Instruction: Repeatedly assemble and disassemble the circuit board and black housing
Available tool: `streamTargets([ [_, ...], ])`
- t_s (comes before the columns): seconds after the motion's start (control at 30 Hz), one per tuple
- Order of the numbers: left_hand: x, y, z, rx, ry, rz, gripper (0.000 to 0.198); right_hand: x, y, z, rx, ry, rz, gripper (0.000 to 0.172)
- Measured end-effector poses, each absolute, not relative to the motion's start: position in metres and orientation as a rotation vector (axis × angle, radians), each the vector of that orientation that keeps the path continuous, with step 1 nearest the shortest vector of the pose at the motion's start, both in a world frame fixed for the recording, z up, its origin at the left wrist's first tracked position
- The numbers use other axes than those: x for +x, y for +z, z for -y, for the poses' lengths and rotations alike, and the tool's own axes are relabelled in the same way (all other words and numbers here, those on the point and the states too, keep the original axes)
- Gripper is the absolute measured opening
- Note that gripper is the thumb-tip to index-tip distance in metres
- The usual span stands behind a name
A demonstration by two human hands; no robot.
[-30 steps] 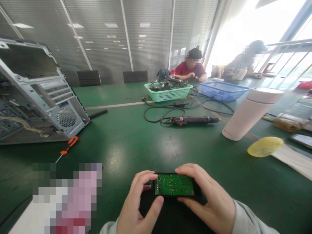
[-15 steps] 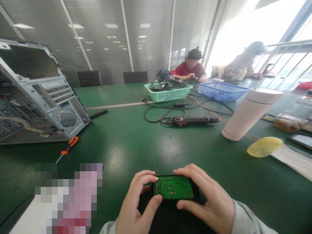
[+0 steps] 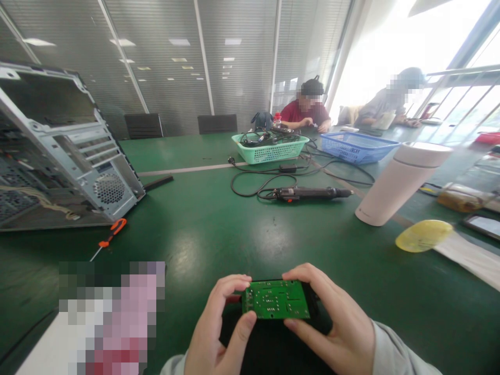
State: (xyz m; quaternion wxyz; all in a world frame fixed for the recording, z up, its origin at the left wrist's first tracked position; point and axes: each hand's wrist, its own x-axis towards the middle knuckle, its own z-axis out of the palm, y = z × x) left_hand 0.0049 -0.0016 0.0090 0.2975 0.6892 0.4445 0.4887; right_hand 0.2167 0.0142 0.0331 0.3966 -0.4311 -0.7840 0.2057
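Between my two hands, low in the head view, is a green circuit board [image 3: 276, 300] with small solder points facing up and a black part beneath and to its right. My left hand [image 3: 224, 323] grips its left end, thumb on the near edge and fingers on the far edge. At the right end, my right hand [image 3: 332, 312] holds it the same way, with the thumb at the near edge and fingertips at the far one. What lies under the board is mostly hidden in dark shadow.
An opened metal computer case [image 3: 74, 151] stands at left, an orange-handled screwdriver [image 3: 113, 232] before it. Ahead lie a corded electric screwdriver [image 3: 312, 194], a green basket [image 3: 269, 152] of cables and a blue basket [image 3: 355, 147]. A pale tumbler [image 3: 402, 185] stands right. Two people sit beyond.
The board has shifted slightly left in my hands and shows a little more of its face. My right fingertips have slid slightly along its far edge.
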Motion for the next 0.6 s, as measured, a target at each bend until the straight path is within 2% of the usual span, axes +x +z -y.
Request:
streamTargets([
  [0.13, 0.003, 0.011, 0.002, 2.077, 1.171, -1.259, 0.056, 0.219, 0.033, -0.016, -1.033, 0.440, 2.069, 0.022],
  [0.2, 0.003, 0.011, 0.002, 2.175, 1.143, -1.303, 0.061, 0.219, 0.032, -0.017, -0.961, 0.343, 2.114, 0.023],
  [0.37, 0.002, 0.013, 0.000, 2.252, 1.189, -1.336, 0.038, 0.217, 0.027, -0.018, -0.799, 0.148, 2.154, 0.029],
  [0.5, 0.001, 0.018, 0.000, 2.139, 1.239, -1.311, 0.036, 0.220, 0.025, -0.018, -0.914, 0.367, 2.097, 0.056],
  [0.6, 0.003, 0.021, -0.001, 2.021, 1.266, -1.272, 0.037, 0.222, 0.022, -0.018, -1.080, 0.588, 1.991, 0.065],
])
